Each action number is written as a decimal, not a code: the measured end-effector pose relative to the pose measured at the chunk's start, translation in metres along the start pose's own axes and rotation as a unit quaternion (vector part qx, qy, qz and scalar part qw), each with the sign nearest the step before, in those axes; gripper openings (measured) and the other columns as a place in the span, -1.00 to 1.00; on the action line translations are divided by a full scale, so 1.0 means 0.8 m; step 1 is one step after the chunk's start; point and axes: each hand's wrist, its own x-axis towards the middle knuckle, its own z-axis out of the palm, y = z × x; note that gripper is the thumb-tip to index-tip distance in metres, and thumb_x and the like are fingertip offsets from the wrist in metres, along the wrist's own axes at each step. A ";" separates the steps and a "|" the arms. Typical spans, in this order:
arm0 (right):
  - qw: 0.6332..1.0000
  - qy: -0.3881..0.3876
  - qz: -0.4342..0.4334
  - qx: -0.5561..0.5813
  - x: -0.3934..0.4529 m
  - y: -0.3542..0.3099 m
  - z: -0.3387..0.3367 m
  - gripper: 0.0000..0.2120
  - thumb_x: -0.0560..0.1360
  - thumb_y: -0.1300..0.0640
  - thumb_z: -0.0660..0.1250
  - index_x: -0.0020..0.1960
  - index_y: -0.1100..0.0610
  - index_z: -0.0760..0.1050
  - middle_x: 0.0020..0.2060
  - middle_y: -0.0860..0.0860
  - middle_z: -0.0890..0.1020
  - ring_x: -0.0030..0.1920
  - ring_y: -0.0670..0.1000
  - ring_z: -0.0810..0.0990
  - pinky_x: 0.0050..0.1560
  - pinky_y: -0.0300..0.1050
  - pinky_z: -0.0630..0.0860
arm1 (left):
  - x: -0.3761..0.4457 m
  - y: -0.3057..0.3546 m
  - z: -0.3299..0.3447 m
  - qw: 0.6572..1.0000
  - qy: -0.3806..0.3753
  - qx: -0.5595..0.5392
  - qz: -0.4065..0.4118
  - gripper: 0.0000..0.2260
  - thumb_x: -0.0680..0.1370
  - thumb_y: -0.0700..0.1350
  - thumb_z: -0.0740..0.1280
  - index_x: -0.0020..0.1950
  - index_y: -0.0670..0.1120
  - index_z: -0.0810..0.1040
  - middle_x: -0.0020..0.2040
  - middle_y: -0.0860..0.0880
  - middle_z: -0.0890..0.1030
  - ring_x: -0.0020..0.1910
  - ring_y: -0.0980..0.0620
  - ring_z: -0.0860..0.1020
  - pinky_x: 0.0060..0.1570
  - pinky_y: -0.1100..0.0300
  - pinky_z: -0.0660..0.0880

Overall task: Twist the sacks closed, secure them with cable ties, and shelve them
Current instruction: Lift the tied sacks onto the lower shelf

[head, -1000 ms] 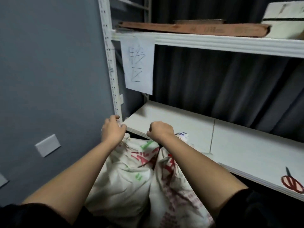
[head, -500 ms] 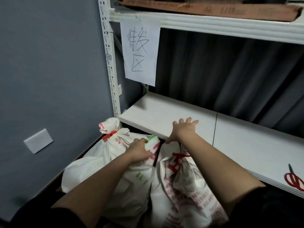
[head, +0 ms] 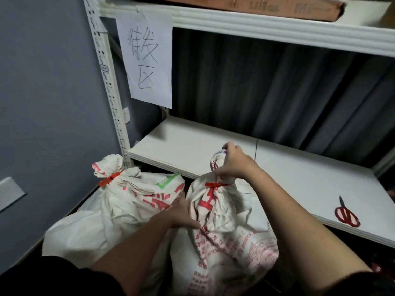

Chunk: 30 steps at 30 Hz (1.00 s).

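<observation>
Sacks first: two white woven ones stand side by side, touching, below the front edge of the white shelf board [head: 213, 150]. The right sack [head: 226, 242] has its neck twisted shut and cinched by a red cable tie [head: 213, 185]; my right hand [head: 233, 165] is curled round the bunched neck just above that tie. My left hand [head: 181, 212] lies with straight fingers pressed flat against the sack's left flank, in the seam where it meets the left sack [head: 119, 210]. That one leans toward the upright post [head: 111, 99] at the shelf's left corner, its neck bound with a second red tie [head: 109, 178].

Both sacks carry red printed characters, too creased and blurred for me to read; the left one also shows a green patch [head: 167, 180] with white marks I cannot make out. A paper sign [head: 147, 60] hangs from the upper shelf [head: 277, 28] near the post, handwritten 待发区.

Most of the shelf board is bare from its left corner across to the seam at its middle and beyond. Red-handled scissors [head: 346, 214] lie near its front edge at the far right. A dark curtain [head: 277, 92] closes the back, a grey wall [head: 47, 103] the left side. A brown flat box [head: 267, 7] rests on the upper shelf.
</observation>
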 end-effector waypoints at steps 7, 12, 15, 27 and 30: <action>0.947 0.232 -0.068 0.214 -0.024 0.011 -0.002 -0.30 0.19 0.03 0.46 0.27 -0.05 0.28 0.12 -0.05 0.52 0.15 0.05 0.49 0.10 -0.01 0.49 | -0.013 0.003 0.036 0.996 -0.074 -0.036 -0.042 0.42 0.00 0.29 0.61 0.54 -0.01 -0.28 0.57 -0.06 -0.03 0.53 -0.09 0.07 0.47 -0.01 0.18; 0.913 0.282 -0.102 0.275 -0.040 -0.002 -0.021 -0.35 0.17 0.02 0.45 0.19 -0.14 0.28 0.07 -0.13 0.53 0.11 0.01 0.50 0.09 0.05 0.51 | -0.030 -0.006 0.078 0.997 0.003 -0.054 -0.051 0.00 0.32 0.06 0.56 0.54 -0.13 0.01 0.52 -0.14 0.17 0.42 -0.03 0.25 0.30 0.19 0.32; 0.899 0.308 -0.126 0.284 -0.049 -0.012 -0.037 -0.37 0.18 -0.02 0.45 0.18 -0.16 0.28 0.05 -0.15 0.55 0.09 0.01 0.53 0.07 0.05 0.52 | -0.024 0.017 0.083 0.989 0.051 -0.132 -0.037 -0.50 0.49 -0.02 0.41 0.38 -0.12 0.40 0.30 -0.09 0.53 0.17 0.02 0.50 0.17 0.18 0.44; 0.809 0.446 -0.168 0.345 -0.082 -0.034 -0.130 -0.42 0.28 0.08 0.43 0.27 -0.04 0.36 0.05 -0.22 0.50 0.13 -0.10 0.39 0.08 -0.29 0.39 | -0.056 0.155 0.015 0.858 0.112 -0.500 0.023 -0.83 0.51 -0.24 0.28 0.01 -0.24 0.62 -0.12 -0.21 0.70 -0.09 -0.19 0.67 -0.02 0.00 0.57; 0.809 0.444 -0.207 0.324 -0.086 -0.054 -0.148 -0.42 0.28 0.08 0.44 0.26 -0.03 0.36 0.09 -0.17 0.51 0.14 -0.08 0.40 0.15 -0.19 0.42 | -0.061 0.177 -0.009 0.819 0.131 -0.557 0.038 -0.80 0.46 -0.31 0.23 -0.01 -0.29 0.61 -0.09 -0.27 0.67 -0.07 -0.26 0.64 0.03 -0.07 0.55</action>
